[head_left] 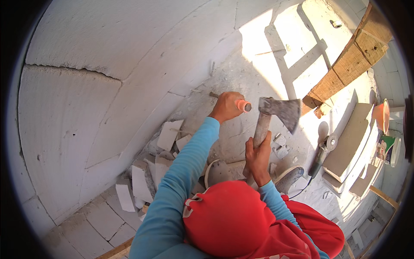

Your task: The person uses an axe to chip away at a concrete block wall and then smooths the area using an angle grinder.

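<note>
The left hand made a fist just above the frame's middle; the right hand was curled tight, lower and right.

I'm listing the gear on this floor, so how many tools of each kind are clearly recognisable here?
Hatchet, held in the right hand: 1
Chisel with an orange grip, held in the left hand: 1
Angle grinder, lying on the right of the picture: 1
Total: 3
</note>
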